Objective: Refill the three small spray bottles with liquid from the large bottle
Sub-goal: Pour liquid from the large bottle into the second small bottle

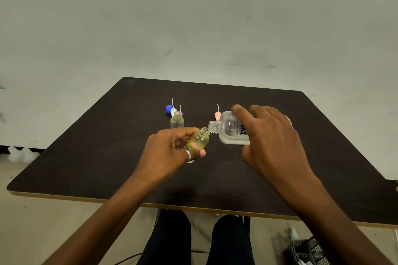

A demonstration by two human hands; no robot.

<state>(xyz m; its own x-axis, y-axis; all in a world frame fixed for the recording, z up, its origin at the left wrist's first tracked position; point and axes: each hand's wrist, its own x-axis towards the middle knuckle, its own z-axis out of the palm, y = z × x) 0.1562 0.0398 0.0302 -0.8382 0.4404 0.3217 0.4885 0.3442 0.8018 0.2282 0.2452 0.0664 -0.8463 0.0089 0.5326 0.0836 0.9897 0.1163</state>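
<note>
My left hand (172, 153) grips a small clear spray bottle (199, 140) with yellowish liquid, tilted so its open neck points up and right. My right hand (271, 135) holds the large clear bottle (231, 128) on its side, its open threaded mouth touching the small bottle's neck. A second small open bottle (177, 120) stands upright behind my left hand. A third small bottle is not visible. Loose spray tops lie on the table: a white one (173, 111) and a purple one (181, 113) at the back left, a pink one (217, 115) behind the large bottle.
A blue cap (169, 108) lies by the white spray top. The dark table (107, 157) has its front edge close to my knees. A black wire basket (310, 251) sits on the floor at lower right. White lumps (20, 154) lie on the floor at left.
</note>
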